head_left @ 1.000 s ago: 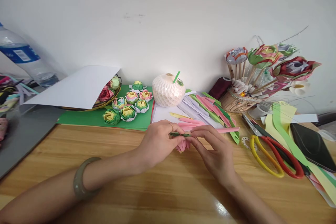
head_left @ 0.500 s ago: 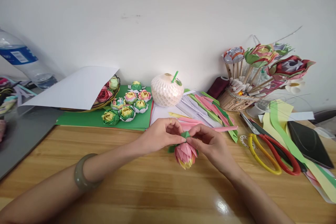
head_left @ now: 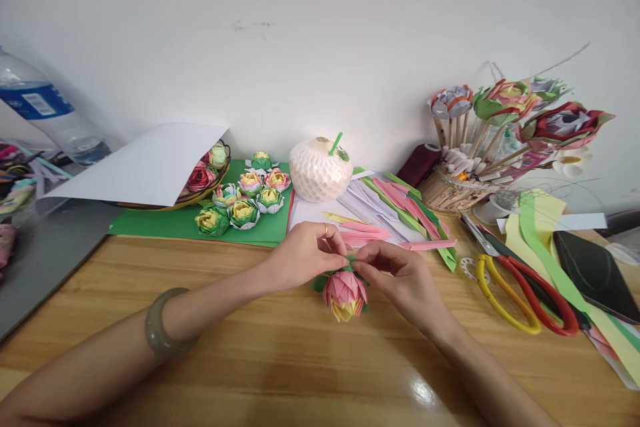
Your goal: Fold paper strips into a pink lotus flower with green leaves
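Between my two hands hangs a paper lotus flower (head_left: 345, 293), with pink outer petals, yellow inner ones and green leaves at its base. Its yellow tip points down toward me. My left hand (head_left: 313, 257) pinches the green paper at the top of the flower between thumb and finger. From the other side my right hand (head_left: 395, 270) pinches the same green part, its fingertips almost meeting those of the left. The fingers partly cover the green piece. A ring and a bangle (head_left: 167, 321) are on the left hand and arm.
Behind my hands lie folded paper strips (head_left: 390, 203) and a netted white fruit (head_left: 320, 170). Several finished paper lotuses (head_left: 245, 213) rest on green paper (head_left: 150, 225). To the right are scissors (head_left: 525, 293), a dark phone-like slab (head_left: 595, 273) and a flower-filled holder (head_left: 457, 187).
The flower has swung slightly left and its green tip is now more covered by my fingers. Both hands stay pinched on it. The view has shifted a little.
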### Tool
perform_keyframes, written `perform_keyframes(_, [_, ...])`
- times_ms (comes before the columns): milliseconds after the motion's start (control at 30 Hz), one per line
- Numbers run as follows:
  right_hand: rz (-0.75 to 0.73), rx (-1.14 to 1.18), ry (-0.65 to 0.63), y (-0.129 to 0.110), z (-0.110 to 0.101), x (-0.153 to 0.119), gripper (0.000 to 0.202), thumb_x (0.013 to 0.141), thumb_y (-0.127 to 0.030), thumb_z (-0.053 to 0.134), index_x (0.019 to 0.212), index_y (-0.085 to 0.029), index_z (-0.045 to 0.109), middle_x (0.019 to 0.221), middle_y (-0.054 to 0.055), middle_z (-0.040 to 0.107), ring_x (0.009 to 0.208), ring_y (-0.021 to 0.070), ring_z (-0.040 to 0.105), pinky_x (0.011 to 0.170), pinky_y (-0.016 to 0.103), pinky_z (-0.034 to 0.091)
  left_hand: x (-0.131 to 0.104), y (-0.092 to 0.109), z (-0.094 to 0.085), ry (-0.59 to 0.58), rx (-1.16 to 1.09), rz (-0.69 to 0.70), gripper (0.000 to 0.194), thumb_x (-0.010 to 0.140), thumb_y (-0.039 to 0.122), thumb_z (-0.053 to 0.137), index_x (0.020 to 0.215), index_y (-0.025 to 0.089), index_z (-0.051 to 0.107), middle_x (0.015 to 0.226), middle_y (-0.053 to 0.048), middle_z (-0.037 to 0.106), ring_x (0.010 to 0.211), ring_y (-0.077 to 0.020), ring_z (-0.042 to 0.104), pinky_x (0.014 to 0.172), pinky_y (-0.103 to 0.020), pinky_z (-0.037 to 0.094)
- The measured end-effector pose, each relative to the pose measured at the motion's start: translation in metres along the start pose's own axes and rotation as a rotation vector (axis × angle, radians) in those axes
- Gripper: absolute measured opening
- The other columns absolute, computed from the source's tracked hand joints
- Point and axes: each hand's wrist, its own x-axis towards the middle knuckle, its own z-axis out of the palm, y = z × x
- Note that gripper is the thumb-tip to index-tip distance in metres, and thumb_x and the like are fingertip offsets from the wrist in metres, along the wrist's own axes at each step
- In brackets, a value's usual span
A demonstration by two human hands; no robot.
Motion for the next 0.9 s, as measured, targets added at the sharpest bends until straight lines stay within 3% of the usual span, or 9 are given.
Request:
perform_keyframes(167, [-0.192, -0.243, 0.052, 0.004, 0.003, -0.003, 0.010, 0.078, -0.018, 0.052, 0.076, -0.018, 0.061, 0.064, 0.000, 0.064, 0.056, 0.0126, 0.057, 0.053, 0.023, 0.046, -0.005, -0.003, 0.005, 0.083, 0.166, 0.096, 0.007, 0.066, 0.013, 0.055, 0.064, 0.017, 0.061, 0.069, 0.000, 0.061, 0.063, -0.0116, 0.055, 0.058, -0.022, 0.042])
perform_keyframes(300, [-0.194, -0.275, 0.042, 0.008, 0.003, -0.004, 0.009, 0.079, -0.015, 0.049, 0.076, -0.019, 0.057, 0.063, -0.001, 0.062, 0.056, 0.0115, 0.056, 0.052, 0.022, 0.046, -0.004, -0.001, 0.004, 0.110, 0.163, 0.147, 0.016, 0.070, 0.012, 0.051, 0.074, 0.017, 0.065, 0.083, -0.003, 0.064, 0.074, -0.0133, 0.058, 0.066, -0.023, 0.044])
perform_keyframes(467, [-0.128, -0.241, 0.079, 0.008, 0.000, -0.001, 0.006, 0.078, -0.018, 0.049, 0.073, -0.019, 0.052, 0.063, -0.001, 0.060, 0.056, 0.0121, 0.057, 0.052, 0.023, 0.047, 0.002, 0.006, -0.003, 0.044, -0.223, -0.151, 0.028, 0.082, 0.035, 0.045, 0.097, 0.016, 0.058, 0.093, -0.007, 0.066, 0.082, -0.0151, 0.061, 0.066, -0.024, 0.044])
perform_keyframes(600, [-0.041, -0.331, 0.070, 0.012, -0.004, 0.003, 0.008, 0.077, -0.020, 0.047, 0.071, -0.019, 0.051, 0.062, 0.000, 0.060, 0.054, 0.0130, 0.055, 0.050, 0.023, 0.044, 0.005, 0.004, -0.007, -0.009, -0.215, -0.337, 0.045, 0.078, 0.054, 0.045, 0.096, 0.015, 0.055, 0.098, -0.010, 0.064, 0.074, -0.0165, 0.061, 0.062, -0.028, 0.045])
perform_keyframes(667, [0.023, -0.449, 0.040, 0.014, -0.008, 0.004, 0.011, 0.077, -0.021, 0.048, 0.067, -0.019, 0.053, 0.060, 0.000, 0.062, 0.052, 0.0135, 0.055, 0.048, 0.024, 0.042, 0.007, 0.000, -0.010, 0.019, -0.095, -0.293, 0.041, 0.078, 0.051, 0.047, 0.095, 0.015, 0.054, 0.101, -0.010, 0.062, 0.077, -0.0184, 0.062, 0.065, -0.030, 0.047])
perform_keyframes(733, [0.054, -0.582, 0.070, 0.016, -0.014, 0.004, 0.016, 0.078, -0.023, 0.049, 0.064, -0.019, 0.055, 0.060, 0.000, 0.064, 0.052, 0.0148, 0.057, 0.049, 0.025, 0.041, 0.008, -0.003, -0.013, 0.116, 0.093, -0.162, 0.031, 0.078, 0.043, 0.050, 0.091, 0.016, 0.056, 0.100, -0.009, 0.063, 0.085, -0.0201, 0.061, 0.074, -0.032, 0.046])
perform_keyframes(800, [0.022, -0.645, 0.179, 0.017, -0.020, 0.003, 0.018, 0.080, -0.026, 0.049, 0.066, -0.019, 0.059, 0.063, 0.001, 0.066, 0.054, 0.0160, 0.059, 0.051, 0.026, 0.042, 0.009, -0.003, -0.016, 0.194, 0.225, -0.043, 0.024, 0.077, 0.037, 0.052, 0.090, 0.017, 0.058, 0.097, -0.007, 0.064, 0.089, -0.0202, 0.060, 0.079, -0.033, 0.044])
perform_keyframes(900, [-0.116, -0.575, 0.294, 0.013, -0.028, 0.002, 0.015, 0.082, -0.027, 0.050, 0.075, -0.018, 0.061, 0.070, 0.003, 0.067, 0.060, 0.0159, 0.060, 0.057, 0.027, 0.046, 0.009, 0.000, -0.019, 0.186, 0.199, 0.008, 0.019, 0.077, 0.031, 0.051, 0.086, 0.016, 0.059, 0.091, -0.006, 0.067, 0.081, -0.0184, 0.062, 0.075, -0.032, 0.045])
